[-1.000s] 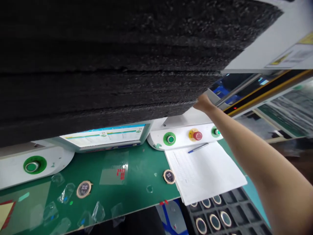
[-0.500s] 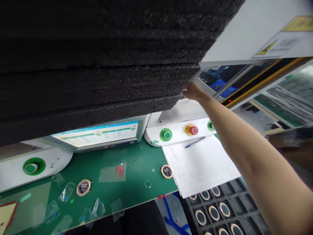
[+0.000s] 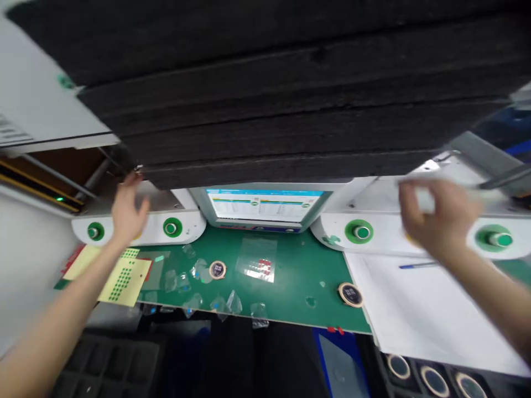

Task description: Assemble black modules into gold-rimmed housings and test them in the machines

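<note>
A thick stack of black foam sheets fills the top of the view, just above the bench. My left hand is raised with its fingers stretched up, just below the stack's lower left corner and holding nothing. My right hand hovers in front of the white machine housing, below the stack's right side. It is smeared by motion with its fingers partly curled, and I cannot make out whether anything is in it.
A lit screen sits between green push buttons on the green bench. On the bench lie two round discs, film scraps, a yellow dotted sheet, white paper and a blue pen. A black tray of rings is at lower right.
The view has swung so the screen is centred. My left hand has come into view under the stack's left corner. My right hand has left the stack's right corner and dropped lower.
</note>
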### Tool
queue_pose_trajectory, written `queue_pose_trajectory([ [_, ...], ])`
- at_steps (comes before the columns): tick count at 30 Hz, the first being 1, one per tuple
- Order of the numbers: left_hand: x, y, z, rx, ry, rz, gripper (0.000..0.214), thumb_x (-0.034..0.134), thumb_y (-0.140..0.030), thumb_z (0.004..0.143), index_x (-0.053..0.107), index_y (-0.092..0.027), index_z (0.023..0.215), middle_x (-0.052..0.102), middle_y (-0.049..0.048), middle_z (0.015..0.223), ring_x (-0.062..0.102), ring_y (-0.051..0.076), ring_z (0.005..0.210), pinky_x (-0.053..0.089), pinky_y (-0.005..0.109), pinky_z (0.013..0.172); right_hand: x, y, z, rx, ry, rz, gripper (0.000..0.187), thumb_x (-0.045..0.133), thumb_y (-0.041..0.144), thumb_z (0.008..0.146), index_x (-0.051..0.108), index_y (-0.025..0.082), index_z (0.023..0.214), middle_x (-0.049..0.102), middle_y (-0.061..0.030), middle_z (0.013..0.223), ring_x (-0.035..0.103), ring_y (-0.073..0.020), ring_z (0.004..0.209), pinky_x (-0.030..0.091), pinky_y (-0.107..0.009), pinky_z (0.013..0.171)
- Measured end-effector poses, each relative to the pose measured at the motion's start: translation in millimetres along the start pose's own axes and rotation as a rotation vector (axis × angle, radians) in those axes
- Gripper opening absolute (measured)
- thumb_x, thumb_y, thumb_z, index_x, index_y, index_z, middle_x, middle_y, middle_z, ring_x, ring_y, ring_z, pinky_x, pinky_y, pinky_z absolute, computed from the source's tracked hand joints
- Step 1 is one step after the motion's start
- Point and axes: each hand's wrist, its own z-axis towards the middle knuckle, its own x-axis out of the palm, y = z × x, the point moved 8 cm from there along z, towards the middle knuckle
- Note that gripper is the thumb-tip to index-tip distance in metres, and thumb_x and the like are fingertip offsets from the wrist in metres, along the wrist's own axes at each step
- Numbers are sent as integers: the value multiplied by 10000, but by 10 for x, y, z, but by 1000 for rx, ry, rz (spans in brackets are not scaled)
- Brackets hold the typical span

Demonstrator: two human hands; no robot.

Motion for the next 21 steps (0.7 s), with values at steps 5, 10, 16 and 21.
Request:
queue_pose_trajectory([
  [5, 408, -465, -1089, 120, 172, -153, 172, 502, -239, 941, 641, -245, 1041, 710, 81, 1135, 649, 270, 1082, 498, 481, 991, 733, 995, -1231, -311, 460, 19, 493, 647, 507, 866, 528, 204, 495, 578, -8, 504, 599, -144, 543, 464, -258, 561],
  [10, 975, -911, -1419, 181, 507, -341, 241, 634, -169, 829, 681, -246, 1052, 715, 86, 1157, 649, 288, 1074, 522, 455, 941, 1241, 1615, -1289, -293, 610, -108, 286, 567, 409, 985, 648, 136, 964, 669, -28, 890, 648, -132, 762, 562, -311, 728],
  [16, 1145, -807, -1366, -59, 612, -620, 259, 671, -111, 776, 694, -209, 1015, 716, 116, 1122, 607, 327, 1128, 450, 529, 1029, 1354, 1751, -1198, -193, 653, -121, 294, 596, 375, 971, 623, 137, 1141, 650, -81, 1108, 655, -188, 949, 566, -383, 839],
  [21, 1079, -793, -1422, -398, 593, -975, 355, 659, -300, 860, 635, -160, 1185, 705, 145, 1183, 659, 286, 1095, 523, 467, 985, 1416, 1778, -1176, -78, 654, 15, 317, 614, 363, 961, 614, 123, 1168, 638, -100, 1149, 648, -207, 997, 558, -403, 869],
])
